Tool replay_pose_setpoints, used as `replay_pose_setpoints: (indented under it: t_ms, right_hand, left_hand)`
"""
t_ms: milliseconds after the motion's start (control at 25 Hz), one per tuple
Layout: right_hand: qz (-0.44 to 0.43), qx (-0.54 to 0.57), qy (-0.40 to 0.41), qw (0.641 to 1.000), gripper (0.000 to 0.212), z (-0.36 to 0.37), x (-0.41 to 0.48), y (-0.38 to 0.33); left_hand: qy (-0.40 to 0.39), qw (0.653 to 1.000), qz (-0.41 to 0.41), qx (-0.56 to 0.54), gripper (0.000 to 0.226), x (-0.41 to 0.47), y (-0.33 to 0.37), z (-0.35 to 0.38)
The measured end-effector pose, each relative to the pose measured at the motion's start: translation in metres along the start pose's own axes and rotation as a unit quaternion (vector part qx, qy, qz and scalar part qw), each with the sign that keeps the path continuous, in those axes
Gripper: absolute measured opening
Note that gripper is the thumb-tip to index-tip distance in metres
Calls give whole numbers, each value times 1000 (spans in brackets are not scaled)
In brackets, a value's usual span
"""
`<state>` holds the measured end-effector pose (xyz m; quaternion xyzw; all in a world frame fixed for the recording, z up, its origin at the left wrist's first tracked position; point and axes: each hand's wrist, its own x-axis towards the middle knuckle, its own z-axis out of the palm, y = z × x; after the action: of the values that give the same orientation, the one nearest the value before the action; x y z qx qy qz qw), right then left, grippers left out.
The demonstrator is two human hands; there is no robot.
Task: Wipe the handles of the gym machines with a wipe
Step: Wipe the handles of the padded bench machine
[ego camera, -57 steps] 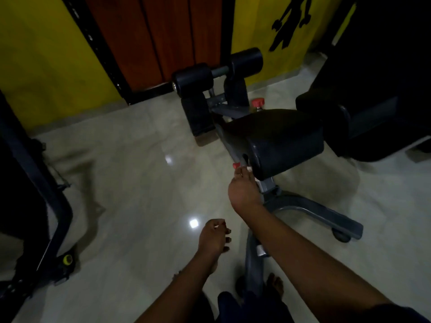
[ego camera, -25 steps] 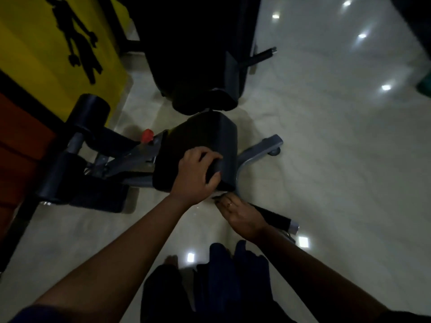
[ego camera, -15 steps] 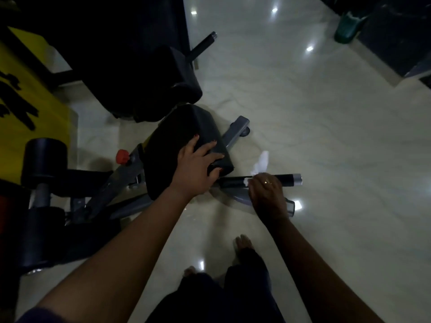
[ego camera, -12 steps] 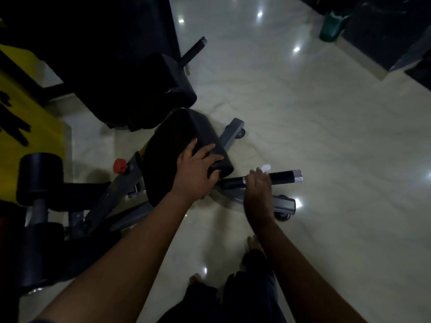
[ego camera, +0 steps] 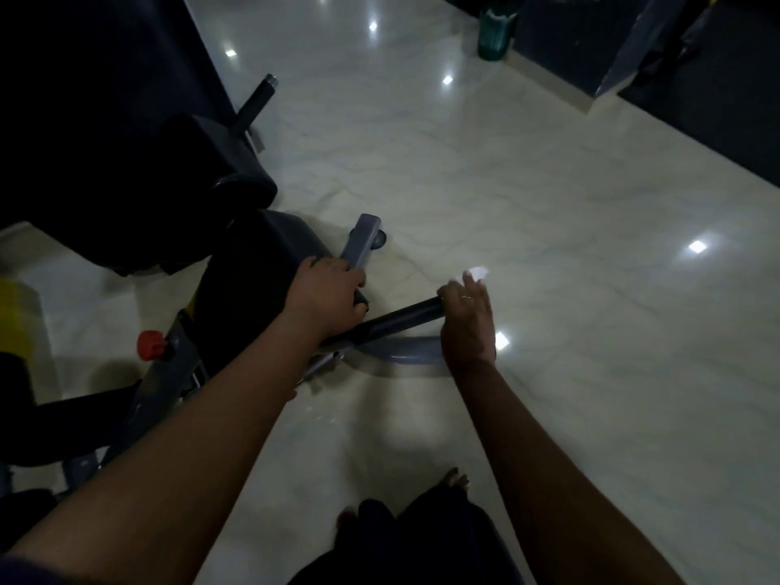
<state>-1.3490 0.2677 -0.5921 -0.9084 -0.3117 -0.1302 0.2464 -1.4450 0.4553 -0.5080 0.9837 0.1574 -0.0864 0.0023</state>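
A low gym bench with a black seat pad (ego camera: 257,280) stands on the pale floor at centre left. Its black bar handle (ego camera: 401,320) sticks out to the right. My left hand (ego camera: 323,297) grips the pad's near right corner. My right hand (ego camera: 466,327) is wrapped over the outer end of the handle with a white wipe (ego camera: 477,273) under its fingers; only a corner of the wipe shows past the fingertips. The handle's tip is hidden under that hand.
A grey base foot (ego camera: 363,242) with a small wheel lies just beyond my left hand. A red knob (ego camera: 150,346) sits on the frame at left. A second dark machine with another bar handle (ego camera: 255,103) fills the upper left. A green container (ego camera: 494,33) stands far back. My bare feet (ego camera: 456,479) are below.
My right hand has slid outward along the handle with the wipe and now covers its end cap. The left hand keeps its hold on the pad. The view has swung slightly.
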Motion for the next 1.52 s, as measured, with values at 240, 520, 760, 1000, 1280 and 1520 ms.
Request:
replay_pose_setpoints:
  t_ms: [240, 520, 760, 1000, 1280, 1520]
  right_hand:
    - [-235, 30, -143, 961, 36, 10, -11, -25]
    - [35, 9, -4, 999, 45, 1, -19, 6]
    - [40, 69, 49, 996, 34, 35, -41, -74]
    - [202, 35, 141, 969, 49, 27, -23, -33]
    - [326, 238, 152, 902, 30, 48, -70, -122]
    - [521, 178, 322, 770, 28, 25, -10, -43]
  left_hand:
    - [-138, 978, 95, 128, 40, 20, 11, 1]
    - [-190, 961, 122, 157, 35, 28, 16, 4]
    - [-158, 966, 144, 148, 34, 31, 10, 12]
    - [-150, 968, 156, 125, 32, 31, 8, 13]
    - [-93, 974, 168, 124, 15, 33, 11, 21]
    - [-96, 978, 166, 85, 12, 34, 10, 23]
